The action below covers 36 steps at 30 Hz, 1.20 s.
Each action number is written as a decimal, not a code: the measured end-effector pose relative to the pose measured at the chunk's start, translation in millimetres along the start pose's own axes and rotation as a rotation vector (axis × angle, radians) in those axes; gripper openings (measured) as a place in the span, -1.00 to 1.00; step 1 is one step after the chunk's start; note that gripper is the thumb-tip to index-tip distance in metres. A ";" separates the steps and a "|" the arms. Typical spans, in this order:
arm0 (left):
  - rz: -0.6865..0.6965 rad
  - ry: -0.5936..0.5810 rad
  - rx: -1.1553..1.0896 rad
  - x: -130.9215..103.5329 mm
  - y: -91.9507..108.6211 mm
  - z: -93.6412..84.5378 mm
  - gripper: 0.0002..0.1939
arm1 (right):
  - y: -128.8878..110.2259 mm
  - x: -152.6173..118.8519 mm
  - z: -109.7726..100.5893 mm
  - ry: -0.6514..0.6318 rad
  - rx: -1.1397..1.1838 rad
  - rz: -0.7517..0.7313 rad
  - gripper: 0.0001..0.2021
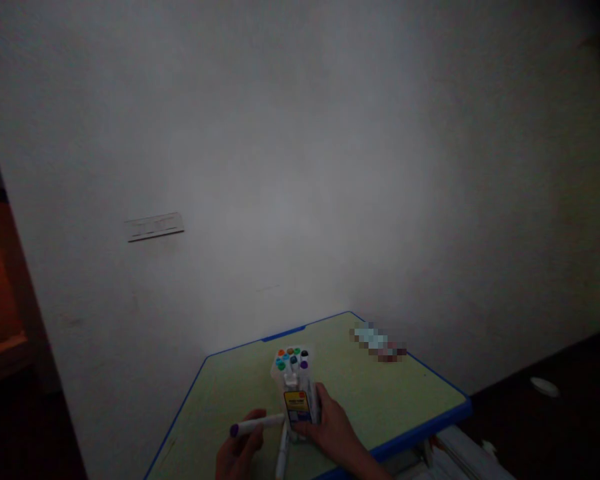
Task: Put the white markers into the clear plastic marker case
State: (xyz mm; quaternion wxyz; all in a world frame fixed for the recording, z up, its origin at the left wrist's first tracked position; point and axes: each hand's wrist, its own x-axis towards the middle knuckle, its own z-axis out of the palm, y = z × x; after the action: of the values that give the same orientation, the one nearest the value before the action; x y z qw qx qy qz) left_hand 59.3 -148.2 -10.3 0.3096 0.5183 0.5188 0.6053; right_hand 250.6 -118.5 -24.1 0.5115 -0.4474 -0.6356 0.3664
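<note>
My left hand (241, 448) is closed on a white marker (264, 423) with a purple end, held nearly level with its far end close to the marker case. My right hand (330, 423) grips the clear plastic marker case (296, 403) from its right side and front; the case stands upright and bears a yellow and dark label. Inside it are several markers with coloured ends: orange, green, blue, black and purple. A second white marker (282, 455) lies on the table between my hands, its lower end out of the frame.
The pale green table (380, 400) has a blue edge and stands against a grey wall (300, 167). At its far right lies a pixelated, unreadable object (377, 340). White papers or a similar stack (460, 457) show below the table's right front edge.
</note>
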 end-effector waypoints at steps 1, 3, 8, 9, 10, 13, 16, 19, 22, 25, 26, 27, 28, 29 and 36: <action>0.003 0.002 0.002 0.6 -0.9 -0.6 -0.46 | -0.1 -0.1 -0.1 0.003 -0.002 0.000 -0.57; 0.009 -0.001 0.011 1.7 -4.2 -1.9 -0.47 | -0.6 -0.2 -0.2 0.002 -0.002 -0.003 -0.57; 0.014 -0.002 0.006 3.2 -14.1 -4.1 -0.49 | -0.9 0.7 0.2 0.000 0.000 0.007 -0.55; 0.009 -0.004 0.001 3.2 -14.4 -4.1 -0.49 | -0.8 0.7 0.3 0.004 0.001 0.009 -0.55; 0.006 -0.005 0.001 3.0 -14.0 -4.1 -0.49 | -0.6 0.5 0.2 0.006 0.003 0.008 -0.56; -0.003 -0.024 0.011 1.3 -9.6 -2.8 -0.49 | -0.2 -0.2 0.0 0.000 0.011 -0.002 -0.58; 0.001 0.005 -0.023 -1.3 -4.0 -0.9 -0.49 | -0.1 -0.3 0.1 0.002 0.011 -0.009 -0.58; -0.021 0.001 -0.029 -2.6 -1.1 0.3 -0.50 | 0.1 0.2 0.3 0.004 0.016 -0.004 -0.56; -0.011 -0.001 -0.013 -1.9 -2.4 0.7 -0.50 | 0.0 0.6 0.3 0.000 0.004 0.008 -0.57; 0.015 0.022 -0.001 -0.9 -4.4 0.5 -0.48 | -0.4 0.7 0.3 0.008 -0.014 0.005 -0.58; 0.014 0.019 0.006 -0.9 -4.4 0.4 -0.48 | -0.4 0.8 0.4 0.010 -0.016 0.004 -0.58; 0.010 0.010 0.010 -1.0 -3.8 0.3 -0.48 | -0.3 0.8 0.4 0.010 -0.015 0.003 -0.58; 0.004 0.003 0.014 -1.3 -2.7 0.3 -0.48 | -0.2 0.8 0.5 0.008 -0.011 0.003 -0.57; -0.001 -0.001 0.017 -1.7 -1.4 0.3 -0.48 | 0.1 0.8 0.5 0.005 -0.009 0.005 -0.57; -0.006 0.013 -0.004 -1.7 -0.6 1.0 -0.49 | -1.8 -1.1 -0.3 0.008 -0.013 0.006 -0.57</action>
State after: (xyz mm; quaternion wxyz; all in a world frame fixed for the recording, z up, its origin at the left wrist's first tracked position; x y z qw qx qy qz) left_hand 60.6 -149.3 -11.5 0.3092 0.5122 0.5212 0.6086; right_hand 250.7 -120.1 -22.8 0.5101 -0.4540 -0.6344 0.3621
